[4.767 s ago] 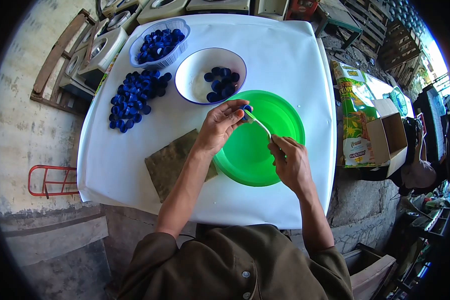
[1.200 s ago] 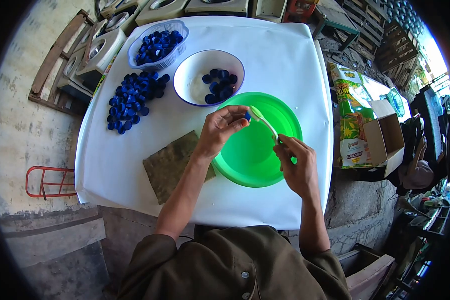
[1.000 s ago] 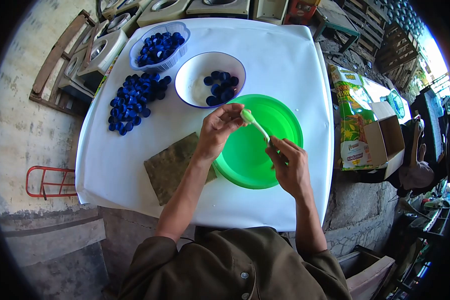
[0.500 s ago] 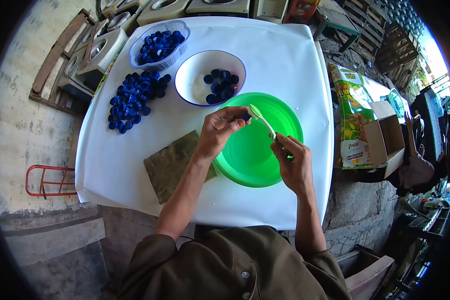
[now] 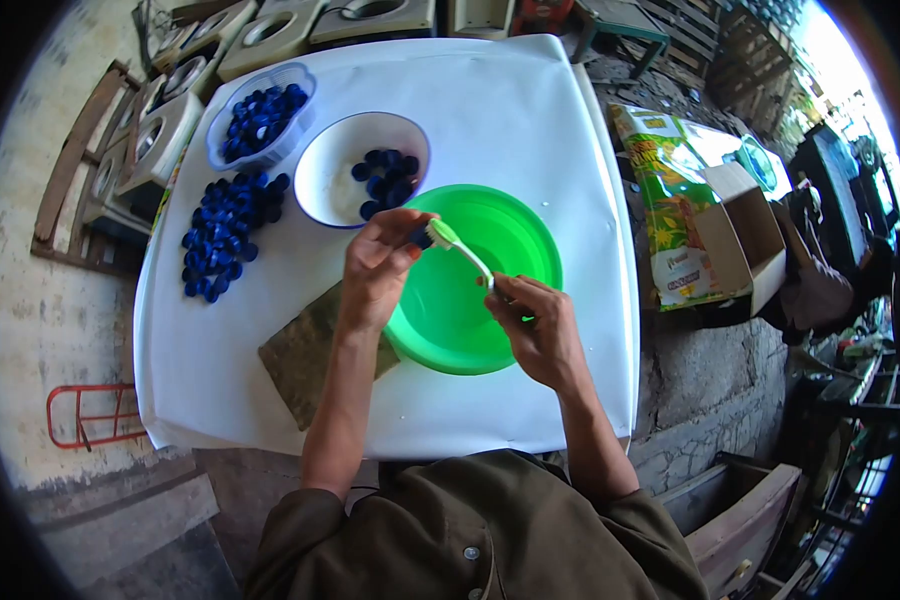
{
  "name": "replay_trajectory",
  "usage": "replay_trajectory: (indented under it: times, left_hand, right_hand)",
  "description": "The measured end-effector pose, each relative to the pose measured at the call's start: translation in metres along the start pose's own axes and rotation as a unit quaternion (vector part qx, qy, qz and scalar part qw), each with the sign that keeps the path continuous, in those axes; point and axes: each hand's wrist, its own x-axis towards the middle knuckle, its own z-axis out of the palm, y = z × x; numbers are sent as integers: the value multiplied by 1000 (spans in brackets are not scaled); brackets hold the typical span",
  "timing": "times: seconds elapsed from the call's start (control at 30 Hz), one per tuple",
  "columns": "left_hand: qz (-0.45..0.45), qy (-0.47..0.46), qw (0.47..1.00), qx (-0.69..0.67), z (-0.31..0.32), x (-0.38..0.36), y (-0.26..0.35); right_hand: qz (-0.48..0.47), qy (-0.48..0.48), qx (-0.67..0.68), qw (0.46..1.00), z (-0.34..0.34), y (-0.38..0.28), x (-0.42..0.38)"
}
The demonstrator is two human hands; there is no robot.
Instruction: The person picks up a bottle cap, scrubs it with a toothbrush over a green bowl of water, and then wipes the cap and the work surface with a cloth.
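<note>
My left hand [image 5: 378, 268] pinches a dark blue bottle cap [image 5: 422, 238] above the left rim of a green basin [image 5: 470, 340]. In my right hand [image 5: 538, 325] is a white and green toothbrush [image 5: 466, 257], its bristled head against or very close to the cap. Beyond the hands stands a white bowl [image 5: 322, 165] with a dark rim, holding several blue caps [image 5: 388, 180]. A heap of loose blue caps [image 5: 220, 232] lies to its left. More caps fill a pale translucent basket [image 5: 292, 140] at the far left of the table.
A brown, worn square board [image 5: 295, 360] lies under my left forearm on the white-covered table [image 5: 470, 420]. To the right are an open cardboard box [image 5: 735, 235] and a green-yellow printed sack [image 5: 660, 190]. A red metal rack [image 5: 95, 415] stands by the left wall.
The whole view has shifted, so the table and its contents appear further left. Both hands keep their hold on the cap and the toothbrush, with the brush head still at the cap.
</note>
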Motion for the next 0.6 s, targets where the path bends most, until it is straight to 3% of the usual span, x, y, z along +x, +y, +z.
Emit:
replay_trajectory:
  times: [0.43, 0.5, 0.6]
  left_hand:
    - [24, -3, 998, -65, 0, 0, -16]
    - [21, 21, 997, -72, 2, 0, -15]
    - [25, 35, 996, -78, 7, -1, -15]
  right_hand:
    - [5, 28, -16, 999, 5, -5, -3]
    - [-2, 1, -32, 999, 6, -11, -4]
    - [6, 33, -18, 999, 7, -7, -4]
